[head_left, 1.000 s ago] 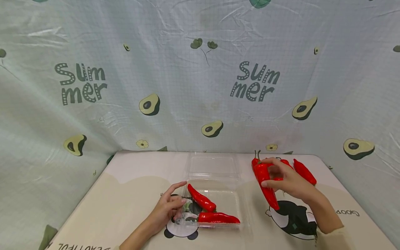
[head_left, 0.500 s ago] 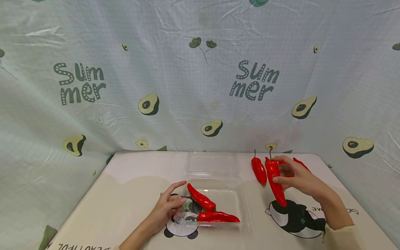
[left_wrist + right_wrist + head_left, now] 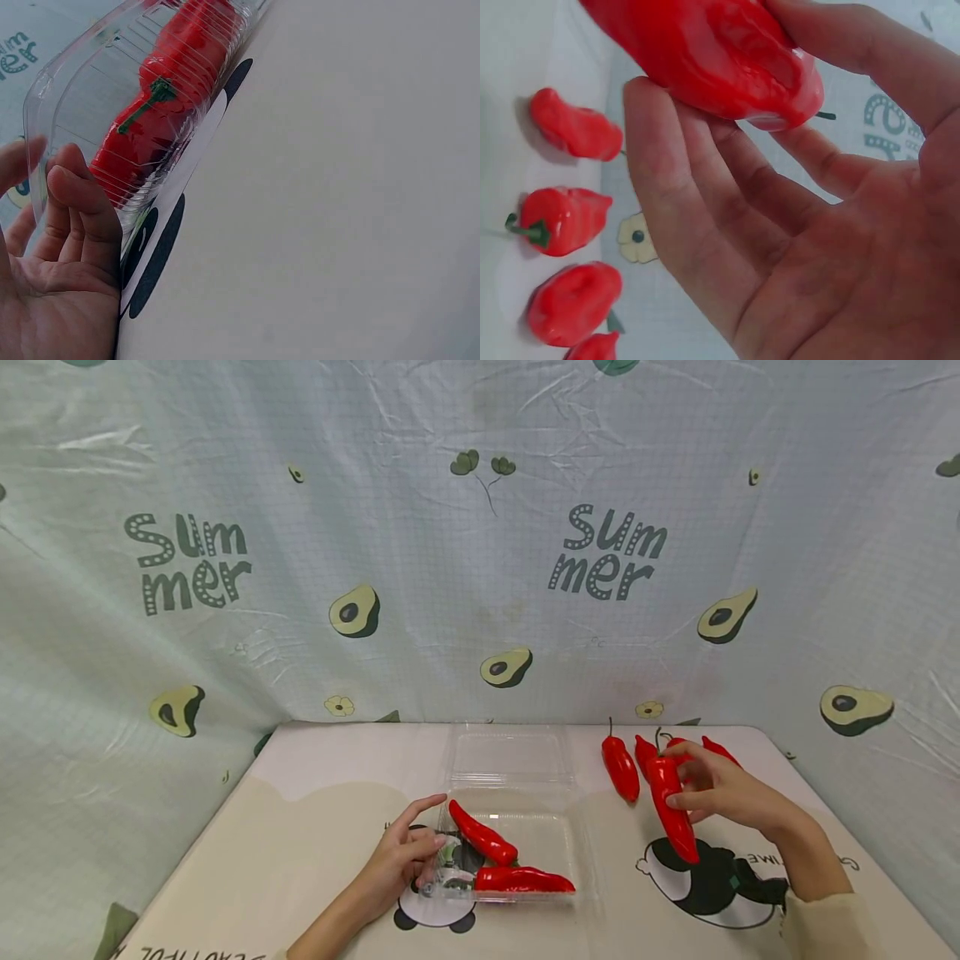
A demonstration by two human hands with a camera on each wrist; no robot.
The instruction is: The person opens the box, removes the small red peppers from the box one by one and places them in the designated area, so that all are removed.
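My right hand [image 3: 716, 785] grips a long red chili pepper [image 3: 672, 814] with a dark stem, thumb on its near side and fingers behind. In the right wrist view the pepper [image 3: 705, 60] lies across the fingertips, stem end toward the palm. My left hand [image 3: 401, 860] holds the left side of a clear plastic clamshell box [image 3: 551, 827], index finger stretched along the rim. Two red peppers lie in the box, one slanting pepper [image 3: 480, 833] and one sideways pepper [image 3: 525, 881] along the near wall. The left wrist view shows curled fingers [image 3: 82, 202] at the box's corner.
Several loose red peppers lie at the back right of the table, among them a pepper [image 3: 620, 770] left of the right hand and a pepper [image 3: 722, 750] behind it. The box's clear lid [image 3: 510, 756] lies open toward the back. A printed curtain [image 3: 420, 543] hangs behind.
My right hand has moved rightward with the pepper, away from the leftmost loose pepper, then slightly lower. The left hand and the box stay in place.
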